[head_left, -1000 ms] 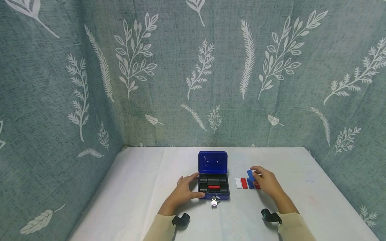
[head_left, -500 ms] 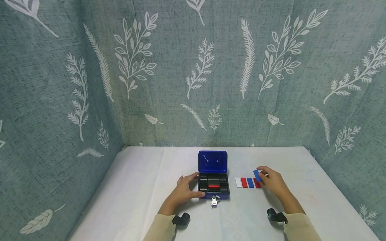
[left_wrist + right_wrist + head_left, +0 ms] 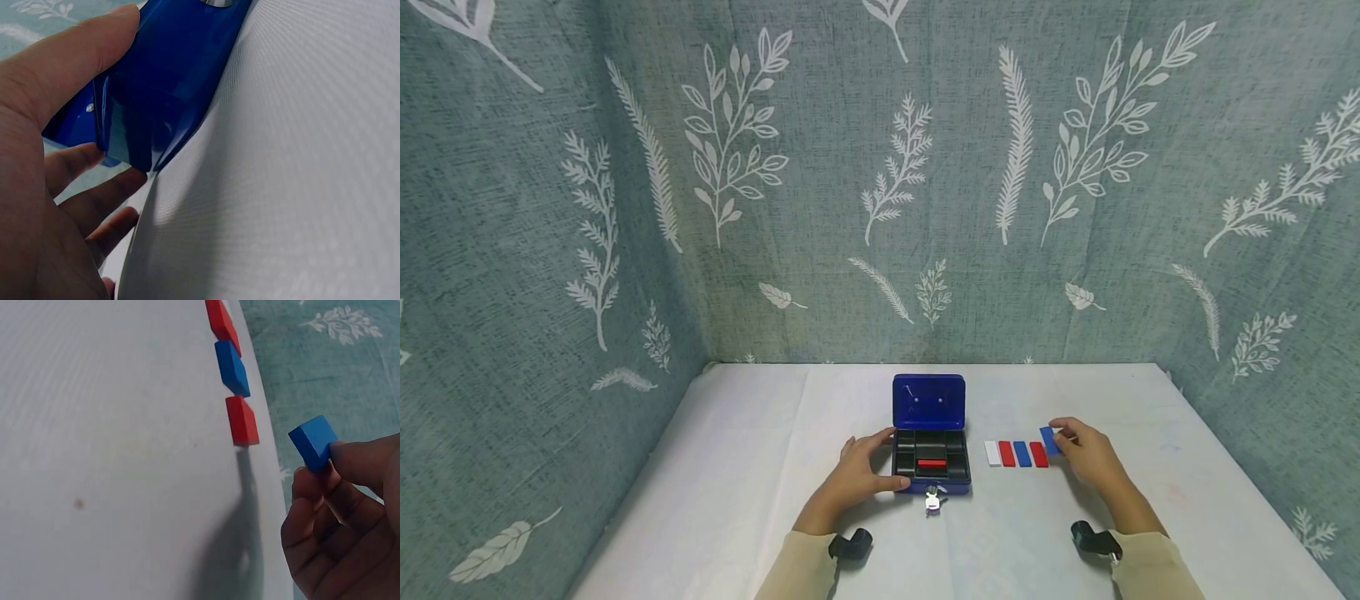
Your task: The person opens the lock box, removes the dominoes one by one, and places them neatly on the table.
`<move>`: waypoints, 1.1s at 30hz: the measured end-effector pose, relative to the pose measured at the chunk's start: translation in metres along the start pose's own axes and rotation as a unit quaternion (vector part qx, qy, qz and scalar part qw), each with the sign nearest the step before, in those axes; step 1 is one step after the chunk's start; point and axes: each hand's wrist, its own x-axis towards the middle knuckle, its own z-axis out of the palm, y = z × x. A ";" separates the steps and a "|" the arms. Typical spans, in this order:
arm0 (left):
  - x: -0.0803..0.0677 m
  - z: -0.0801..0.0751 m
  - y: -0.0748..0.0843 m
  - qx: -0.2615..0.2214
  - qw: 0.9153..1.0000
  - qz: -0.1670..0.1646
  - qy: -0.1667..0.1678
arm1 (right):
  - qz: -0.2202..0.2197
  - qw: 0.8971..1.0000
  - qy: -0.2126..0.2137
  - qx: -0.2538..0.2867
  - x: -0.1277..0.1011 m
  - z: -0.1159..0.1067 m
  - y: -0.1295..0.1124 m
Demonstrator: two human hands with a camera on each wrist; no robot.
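A blue metal cash box [image 3: 962, 487] stands with its lid [image 3: 928, 400] raised, showing a black compartment tray; one red block [image 3: 932, 462] lies in the middle section. Around the box's left side my left hand [image 3: 861, 475] holds on, thumb at the front corner and fingers along the side wall. My right hand [image 3: 1086, 454] pinches a flat blue block [image 3: 314, 442] between thumb and fingers, tilted, at the right end of a row. That row has a white block [image 3: 992, 454], a red block [image 3: 1007, 454], a blue block [image 3: 1022, 454] and another red block [image 3: 1038, 455].
A key with a tag [image 3: 932, 502] hangs from the lock at the box's front. The white-covered table [image 3: 760, 467] ends at a green leaf-patterned cloth [image 3: 880, 183] behind and at both sides. A dark wrist device [image 3: 853, 546] sits at each sleeve.
My right hand has carried the blue block rightward, past the last red block, uncovering the blue and red blocks below. The left hand stays on the cash box.
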 end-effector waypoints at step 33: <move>0.001 -0.001 0.001 0.003 1.000 0.003 -0.003 | 0.053 0.997 -0.032 -0.053 0.005 -0.002 0.011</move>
